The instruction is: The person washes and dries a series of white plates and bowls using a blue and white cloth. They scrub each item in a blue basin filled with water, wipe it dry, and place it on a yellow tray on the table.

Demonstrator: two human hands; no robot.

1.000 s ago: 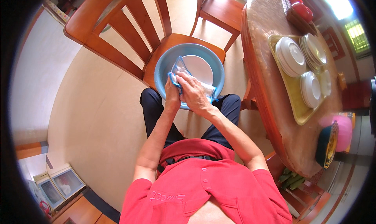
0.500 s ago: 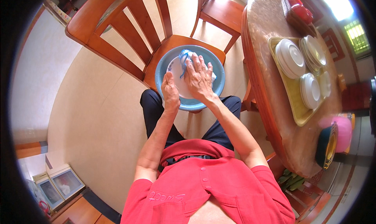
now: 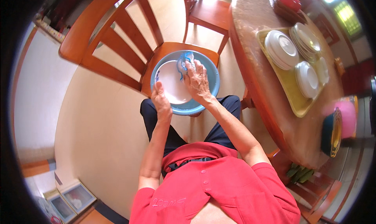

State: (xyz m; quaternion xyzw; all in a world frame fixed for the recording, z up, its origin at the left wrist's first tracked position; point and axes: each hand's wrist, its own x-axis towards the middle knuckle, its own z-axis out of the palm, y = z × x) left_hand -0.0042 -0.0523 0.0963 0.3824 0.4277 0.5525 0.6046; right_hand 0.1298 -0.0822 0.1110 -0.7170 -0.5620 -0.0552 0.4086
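Observation:
A blue plastic basin [image 3: 209,73] sits on the seat of a wooden chair [image 3: 117,39] in front of my knees. Inside it lies a white plate [image 3: 172,85]. My left hand [image 3: 160,102] grips the plate's near rim. My right hand [image 3: 197,81] presses a blue-and-white cloth [image 3: 184,61] against the plate's far right side. Part of the cloth is hidden under my fingers.
To the right stands a round wooden table [image 3: 266,87] with a yellow tray [image 3: 290,87] carrying stacks of white plates [image 3: 280,47]. A red container [image 3: 288,0] is at its far end, pink and dark items near its right edge. A second chair [image 3: 207,12] stands beyond.
My right hand slid with the cloth from the plate's near side up to its far right part. My left hand moved down to the plate's near rim.

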